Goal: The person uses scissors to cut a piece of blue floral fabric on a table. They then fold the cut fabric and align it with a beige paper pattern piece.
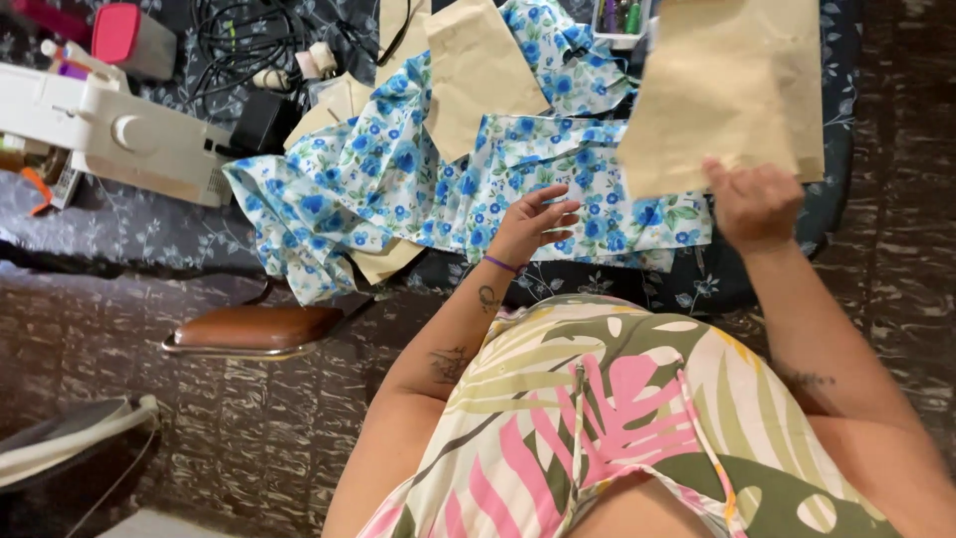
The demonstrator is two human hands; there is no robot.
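Left hand (533, 224): open, fingers spread flat on blue floral fabric (418, 179), gripping nothing. Right hand (754, 204): closed on lower edge of a tan paper pattern piece (727, 90), raised clear of the fabric, upper edge running out of frame.

Fabric: spread across the desk (119, 224), bunched at left end and hanging over the near desk edge. Second tan paper piece (478, 75): lying on the fabric, well apart from both hands. Smaller tan piece (383, 261): tucked under the near fabric edge.

White sewing machine (110, 130): at far left of desk, just beside the bunched fabric. Black cables (249, 40): behind it. Brown chair seat (254, 329): below the desk edge, left of the left arm. Open floor on both sides.
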